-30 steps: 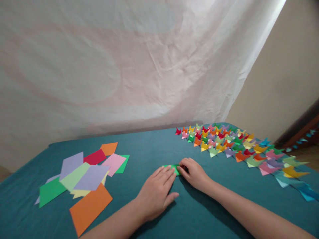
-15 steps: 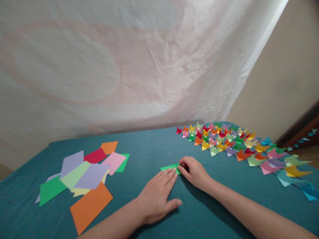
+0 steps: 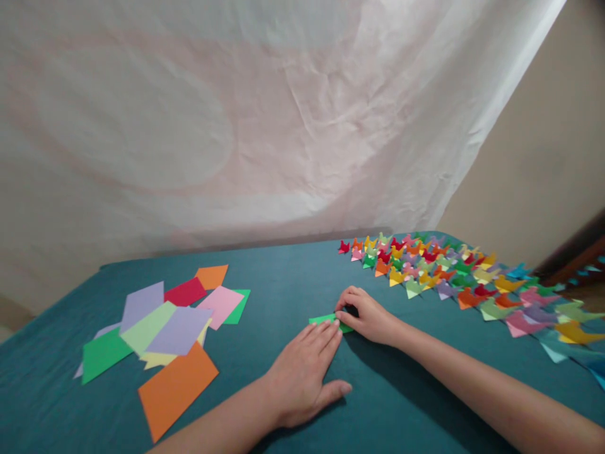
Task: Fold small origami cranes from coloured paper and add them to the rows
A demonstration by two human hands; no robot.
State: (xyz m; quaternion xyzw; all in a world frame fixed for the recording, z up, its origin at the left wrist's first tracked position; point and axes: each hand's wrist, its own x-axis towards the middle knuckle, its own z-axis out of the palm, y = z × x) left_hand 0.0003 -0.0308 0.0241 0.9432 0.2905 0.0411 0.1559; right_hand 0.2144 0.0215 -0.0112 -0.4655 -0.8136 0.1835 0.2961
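A small folded green paper (image 3: 324,319) lies on the teal tablecloth (image 3: 283,284) in front of me. My left hand (image 3: 305,372) rests flat on the cloth with fingers stretched out, its fingertips touching the paper's near edge. My right hand (image 3: 366,315) is curled over the paper's right end, fingertips pressed down on it; that end of the paper is hidden beneath them.
A loose pile of flat coloured paper sheets (image 3: 165,328) lies at the left, a large orange sheet (image 3: 177,388) nearest me. Rows of several small folded paper figures (image 3: 454,277) run along the right side to the table's edge. A white cloth backdrop (image 3: 236,126) hangs behind.
My left hand has slid back toward me, uncovering more of the green paper. My right hand stays on the paper's right end. The view has shifted slightly.
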